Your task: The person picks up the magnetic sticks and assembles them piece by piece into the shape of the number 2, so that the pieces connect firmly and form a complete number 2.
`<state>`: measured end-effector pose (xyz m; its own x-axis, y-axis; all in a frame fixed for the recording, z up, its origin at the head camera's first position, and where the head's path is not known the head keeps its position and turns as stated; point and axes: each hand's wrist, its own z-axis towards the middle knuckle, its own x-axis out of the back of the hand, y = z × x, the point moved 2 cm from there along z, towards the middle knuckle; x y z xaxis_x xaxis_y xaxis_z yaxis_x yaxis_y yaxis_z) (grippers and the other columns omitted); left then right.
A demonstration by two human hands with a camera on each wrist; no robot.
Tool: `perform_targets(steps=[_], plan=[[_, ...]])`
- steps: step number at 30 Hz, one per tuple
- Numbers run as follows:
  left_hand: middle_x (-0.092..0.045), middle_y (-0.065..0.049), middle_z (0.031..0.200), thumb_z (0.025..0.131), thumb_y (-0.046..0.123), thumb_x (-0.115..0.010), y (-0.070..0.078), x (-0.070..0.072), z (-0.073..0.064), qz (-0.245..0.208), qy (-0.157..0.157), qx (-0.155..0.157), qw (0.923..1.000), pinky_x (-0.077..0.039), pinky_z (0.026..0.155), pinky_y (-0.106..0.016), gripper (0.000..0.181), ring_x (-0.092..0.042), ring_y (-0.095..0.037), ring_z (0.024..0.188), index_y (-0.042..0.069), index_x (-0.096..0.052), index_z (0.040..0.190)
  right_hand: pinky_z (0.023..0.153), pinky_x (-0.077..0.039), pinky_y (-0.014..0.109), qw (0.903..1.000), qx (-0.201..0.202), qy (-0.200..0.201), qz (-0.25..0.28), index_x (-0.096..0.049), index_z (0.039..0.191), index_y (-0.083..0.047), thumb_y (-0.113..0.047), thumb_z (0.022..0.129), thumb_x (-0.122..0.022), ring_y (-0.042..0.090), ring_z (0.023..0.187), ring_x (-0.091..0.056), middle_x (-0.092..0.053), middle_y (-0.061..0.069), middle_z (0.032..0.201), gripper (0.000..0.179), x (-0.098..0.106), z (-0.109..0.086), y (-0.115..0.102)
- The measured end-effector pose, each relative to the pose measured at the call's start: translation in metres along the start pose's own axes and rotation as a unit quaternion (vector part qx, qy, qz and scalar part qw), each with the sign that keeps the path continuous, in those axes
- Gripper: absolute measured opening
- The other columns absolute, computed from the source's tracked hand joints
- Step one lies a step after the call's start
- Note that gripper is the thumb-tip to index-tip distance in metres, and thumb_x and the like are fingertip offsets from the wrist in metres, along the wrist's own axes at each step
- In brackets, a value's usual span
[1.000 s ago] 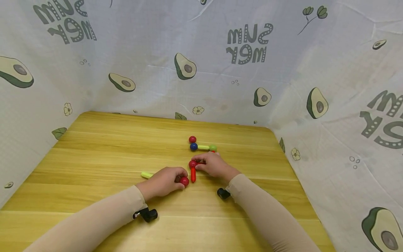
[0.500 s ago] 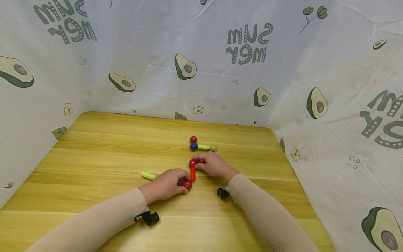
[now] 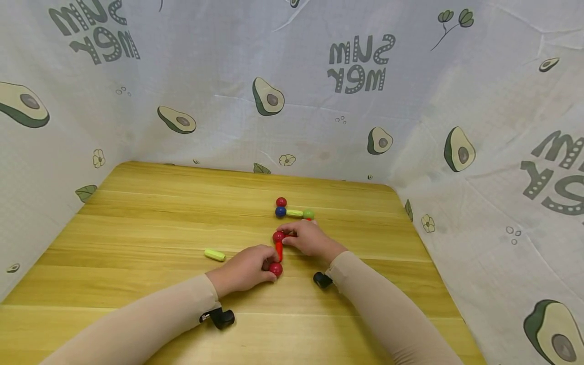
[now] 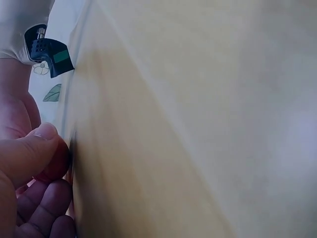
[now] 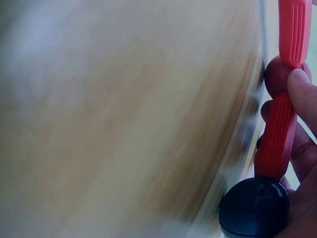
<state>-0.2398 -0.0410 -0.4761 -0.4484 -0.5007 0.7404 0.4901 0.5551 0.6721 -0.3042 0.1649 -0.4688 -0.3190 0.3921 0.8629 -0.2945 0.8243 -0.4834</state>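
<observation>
My left hand [image 3: 242, 268] pinches a red ball [image 3: 276, 269] between thumb and fingers, at the near end of a red stick [image 3: 279, 251]. Whether ball and stick touch is hard to tell. At that stick's far end is another red ball [image 3: 278, 236], pinched by my right hand [image 3: 310, 238]. In the right wrist view, the right thumb presses on this ball, which joins two red sticks. The lower stick [image 5: 276, 136] ends at a dark ball [image 5: 255, 207], hidden under the hand in the head view. The left wrist view shows the left thumb over its red ball [image 4: 55, 163].
Behind the right hand, a blue ball [image 3: 280, 211], a yellow-green stick [image 3: 295, 213] and a green ball [image 3: 308, 214] form a row. One more red ball [image 3: 281, 202] lies behind the blue one. A loose yellow-green stick [image 3: 215, 255] lies left on the wooden table [image 3: 137, 228].
My left hand has moved right and slightly nearer with its red ball, reaching the red stick's near end. The farthest red ball has shifted slightly right. The right hand has barely moved.
</observation>
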Motion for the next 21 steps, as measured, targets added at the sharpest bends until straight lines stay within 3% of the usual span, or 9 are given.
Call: perform_targets(steps=[12,21], plan=[[-0.059,0.005,0.096,0.09,0.023,-0.086,0.0011,-0.0019,0.0009,0.006,0.016,0.0,0.9999,-0.048,0.077,-0.026,0.028,-0.054,-0.009,0.084,0.016,-0.064,0.106,0.109,-0.029,0.05,1.0,-0.002,0.0,0.004,-0.074,0.129,-0.03,-0.031,0.099,-0.073,0.01,0.101,-0.07,-0.08,-0.012,0.103,0.03,-0.0015,-0.0001,-0.0012],[-0.064,0.003,0.104,0.091,0.022,-0.085,0.0009,-0.004,0.0025,0.0,0.008,0.002,1.0,-0.054,0.086,-0.03,0.036,-0.06,-0.009,0.091,0.013,-0.069,0.122,0.107,-0.029,0.049,1.0,0.001,-0.003,0.008,-0.074,0.13,-0.03,-0.031,0.099,-0.074,0.01,0.101,-0.071,-0.08,-0.012,0.103,0.031,-0.001,0.0004,-0.0009]])
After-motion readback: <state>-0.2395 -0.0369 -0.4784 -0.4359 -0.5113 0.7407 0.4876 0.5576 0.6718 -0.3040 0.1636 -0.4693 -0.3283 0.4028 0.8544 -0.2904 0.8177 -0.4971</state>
